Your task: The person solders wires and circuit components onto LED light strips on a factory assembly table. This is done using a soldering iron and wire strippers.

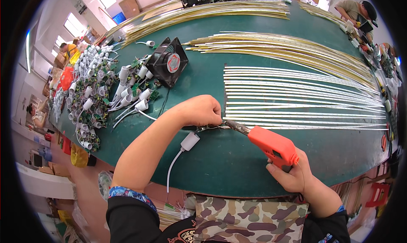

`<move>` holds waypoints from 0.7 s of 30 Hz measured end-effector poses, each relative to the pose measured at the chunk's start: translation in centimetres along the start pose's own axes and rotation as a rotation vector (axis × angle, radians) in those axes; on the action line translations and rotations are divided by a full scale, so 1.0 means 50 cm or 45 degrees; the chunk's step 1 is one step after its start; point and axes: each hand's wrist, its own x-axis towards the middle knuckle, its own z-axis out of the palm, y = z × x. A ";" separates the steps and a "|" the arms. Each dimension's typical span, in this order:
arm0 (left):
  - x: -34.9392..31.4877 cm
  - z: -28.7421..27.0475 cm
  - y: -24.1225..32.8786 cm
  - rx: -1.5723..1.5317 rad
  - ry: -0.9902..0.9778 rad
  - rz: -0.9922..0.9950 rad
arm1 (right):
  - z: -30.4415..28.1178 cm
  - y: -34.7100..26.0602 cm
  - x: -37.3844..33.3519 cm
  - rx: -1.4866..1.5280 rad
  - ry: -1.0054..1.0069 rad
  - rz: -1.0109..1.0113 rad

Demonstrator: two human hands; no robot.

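My right hand [292,175] grips the handle of an orange-red soldering gun [271,145]. Its dark metal tip [236,126] points left, close to the fingers of my left hand [201,110]. That hand is closed over a small circuit board [204,127], which shows only partly beneath it; the fingertips are hidden. Just below lies a white cylindrical cap [190,141] with a white cable [171,168] running toward the table's near edge. To the right, white LED strips [296,103] lie side by side, their left ends near the soldering tip.
A black fan [168,62] stands beyond my left forearm. Left of it is a heap of white caps with green boards [91,90]. Yellowish strip bundles [275,45] lie farther back on the green table [339,158]. A co-worker [358,16] bends over the far right corner.
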 end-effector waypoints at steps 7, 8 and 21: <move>0.002 0.001 0.000 -0.016 -0.011 -0.012 | -0.005 0.010 -0.008 0.133 0.047 0.017; 0.000 0.001 0.000 -0.023 -0.006 -0.014 | -0.004 0.009 -0.007 0.110 0.048 0.003; -0.001 0.001 0.001 -0.032 0.001 0.000 | -0.003 0.002 0.000 0.003 -0.015 0.022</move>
